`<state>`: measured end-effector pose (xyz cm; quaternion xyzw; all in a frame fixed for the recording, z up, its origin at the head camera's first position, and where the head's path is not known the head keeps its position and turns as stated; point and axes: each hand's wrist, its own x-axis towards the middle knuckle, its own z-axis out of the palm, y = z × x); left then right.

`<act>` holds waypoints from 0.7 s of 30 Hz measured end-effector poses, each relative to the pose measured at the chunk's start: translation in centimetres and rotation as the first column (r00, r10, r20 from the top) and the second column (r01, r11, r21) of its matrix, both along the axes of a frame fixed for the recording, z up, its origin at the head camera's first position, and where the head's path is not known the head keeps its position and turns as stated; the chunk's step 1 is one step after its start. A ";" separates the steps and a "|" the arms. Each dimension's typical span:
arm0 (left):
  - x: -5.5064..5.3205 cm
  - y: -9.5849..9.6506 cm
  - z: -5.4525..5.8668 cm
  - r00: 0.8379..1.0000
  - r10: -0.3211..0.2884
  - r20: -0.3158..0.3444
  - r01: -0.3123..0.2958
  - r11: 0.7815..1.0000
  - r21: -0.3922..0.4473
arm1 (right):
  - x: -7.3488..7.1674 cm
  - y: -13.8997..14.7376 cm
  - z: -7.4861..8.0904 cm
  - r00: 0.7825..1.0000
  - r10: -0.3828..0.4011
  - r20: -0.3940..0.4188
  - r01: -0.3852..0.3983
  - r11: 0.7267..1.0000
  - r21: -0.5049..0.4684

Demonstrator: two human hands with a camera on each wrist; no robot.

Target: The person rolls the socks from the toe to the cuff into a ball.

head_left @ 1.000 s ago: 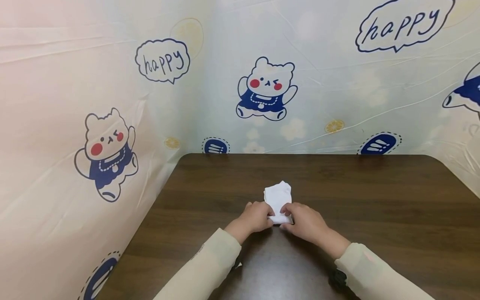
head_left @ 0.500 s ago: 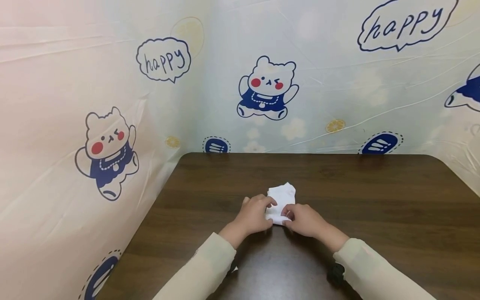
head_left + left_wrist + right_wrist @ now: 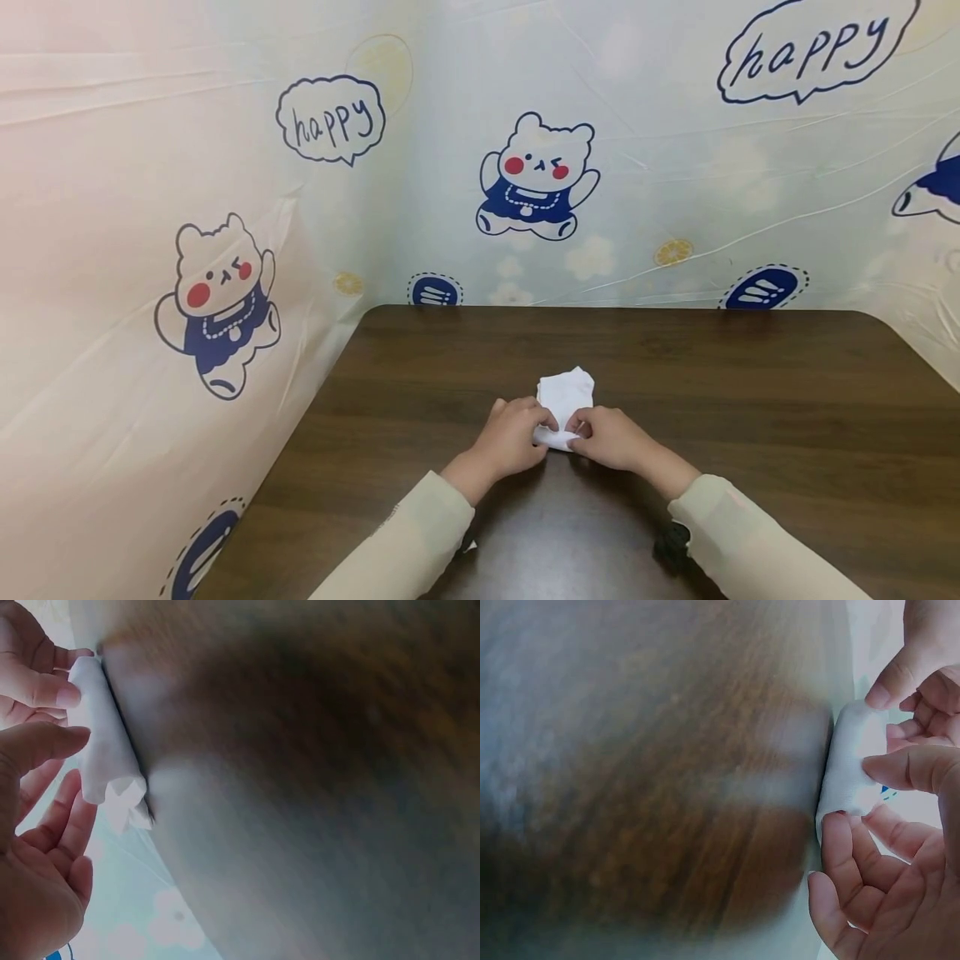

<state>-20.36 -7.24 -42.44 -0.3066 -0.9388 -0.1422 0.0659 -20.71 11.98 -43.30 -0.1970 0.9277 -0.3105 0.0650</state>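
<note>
A small white cloth (image 3: 564, 394) lies on the table in the head view, its near end turned over into a thick roll. My left hand (image 3: 512, 437) grips the left end of that roll, thumb on the near side and fingers curled over the top. At the right end my right hand (image 3: 611, 440) pinches it between thumb and curled fingers. The left wrist view shows the rolled cloth (image 3: 105, 742) as a tube with a loose, open fold at one end. Both thumbs press on the rolled cloth (image 3: 847, 757) in the right wrist view.
The dark brown wooden table (image 3: 750, 392) has rounded far corners. A pale curtain (image 3: 637, 192) printed with bears and "happy" bubbles stands behind and to the left. A black device (image 3: 672, 543) sits under the right sleeve.
The cloth has shifted slightly right in the head view. My left fingers lifted and spread half a second ago, and now curl over the roll again; the right hand keeps its pinch.
</note>
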 end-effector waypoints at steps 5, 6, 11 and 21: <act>-0.1 0.2 -0.2 0.999 -0.017 -0.029 0.016 0.999 -0.041 | 0.0 0.1 -0.1 1.000 -0.007 0.002 0.007 1.000 -0.007; -0.1 0.3 -0.3 0.999 -0.021 -0.037 0.019 0.998 -0.052 | 0.0 0.1 -0.1 1.000 -0.008 0.001 0.008 1.000 -0.009; -0.2 0.6 -0.5 0.994 -0.047 -0.094 0.037 0.994 -0.102 | 0.3 0.2 0.1 0.999 -0.020 -0.045 0.020 1.000 0.005; -1.3 0.8 -0.3 0.999 -0.031 -0.005 0.031 0.995 -0.097 | 0.8 0.5 1.1 0.968 -0.075 -0.241 0.098 0.992 0.083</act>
